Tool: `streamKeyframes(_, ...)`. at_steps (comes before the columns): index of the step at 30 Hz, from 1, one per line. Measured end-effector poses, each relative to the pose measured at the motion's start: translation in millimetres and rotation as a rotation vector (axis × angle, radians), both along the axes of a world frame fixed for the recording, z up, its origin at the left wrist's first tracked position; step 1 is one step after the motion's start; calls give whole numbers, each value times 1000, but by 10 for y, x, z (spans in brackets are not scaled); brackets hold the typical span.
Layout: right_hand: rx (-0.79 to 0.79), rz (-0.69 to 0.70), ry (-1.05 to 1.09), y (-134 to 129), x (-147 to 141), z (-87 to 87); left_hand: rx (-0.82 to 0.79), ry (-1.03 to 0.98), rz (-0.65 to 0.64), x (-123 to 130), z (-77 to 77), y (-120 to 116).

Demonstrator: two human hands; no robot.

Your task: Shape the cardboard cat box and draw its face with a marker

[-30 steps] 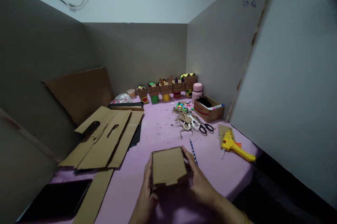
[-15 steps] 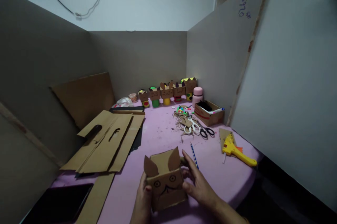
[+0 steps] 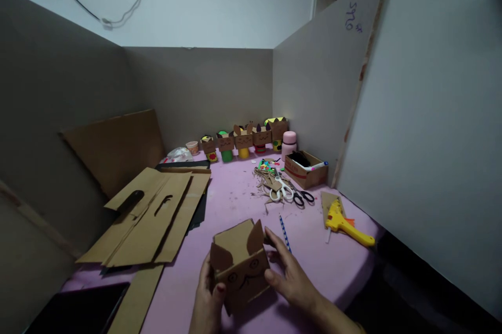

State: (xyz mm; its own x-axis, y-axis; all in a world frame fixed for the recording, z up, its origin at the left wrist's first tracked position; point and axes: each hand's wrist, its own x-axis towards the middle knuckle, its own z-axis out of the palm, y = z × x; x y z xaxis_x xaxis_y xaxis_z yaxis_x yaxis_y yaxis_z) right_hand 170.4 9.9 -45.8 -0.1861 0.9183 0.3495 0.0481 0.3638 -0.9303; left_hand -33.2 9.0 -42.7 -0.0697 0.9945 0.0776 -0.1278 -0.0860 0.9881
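The box [image 3: 241, 292] sits between the two hands at the near middle of the table [image 3: 235, 198], tilted, its drawn face toward the person; whether its base touches the cloth I cannot tell. The left hand [image 3: 207, 295] is curled round its left side, thumb by the front corner. The right hand [image 3: 294, 281] holds the other side more loosely, thumb at the front edge and fingers partly spread toward the back.

A light, even hold looks right here—card walls would likely buckle under a hard squeeze. Pressure is best kept low on the sides and corners, clear of the ears [image 3: 255, 240], which rise from the top front edge and could bend or come loose. Turning it with both hands together should keep it square.

Just beyond the right hand lies the pencil [image 3: 285, 233], close enough for an elbow or knuckle to nudge. Farther out are the scissors [image 3: 282, 190] among scraps [image 3: 270, 180], and the glue gun [image 3: 347, 224] to the right—its nozzle is worth keeping fingers and card away from, in case it is hot.
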Motion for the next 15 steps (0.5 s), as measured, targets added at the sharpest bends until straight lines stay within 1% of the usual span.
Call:
streamKeyframes(3, 38, -85, -63, -18, -11, 19, 4, 20, 85, -14, 2, 25)
streamKeyframes(6, 48, -274, -151, -26, 21, 48, -33, 0, 135, -4, 29, 24)
streamKeyframes(8, 24, -415, -241, -7, 94, 75, -58, -26, 142, 14, 49, 14)
streamKeyframes(10, -10, -510, -360, 33, 198, 105, -77, -49, 150, 31, 53, 6)
streamKeyframes(12, -39, -546, -500, 83, 298, 132, -84, -56, 164, 32, 31, 13)
streamKeyframes(15, -60, -547, -699, 135, 367, 157, -61, 2, 177, -19, -48, 59)
